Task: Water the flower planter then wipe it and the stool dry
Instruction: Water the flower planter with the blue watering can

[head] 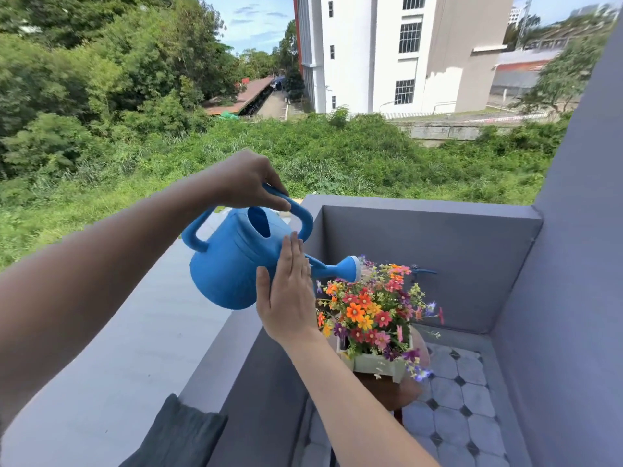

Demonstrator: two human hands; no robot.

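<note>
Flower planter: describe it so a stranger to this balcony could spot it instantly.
In the corner of the grey balcony wall stands a dark wooden stool. The planter sits on it: a small pale box, the only thing full of orange, red and pink flowers, below the blue watering can.

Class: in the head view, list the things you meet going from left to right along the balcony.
grey cloth → blue watering can → flower planter → grey side wall
</note>
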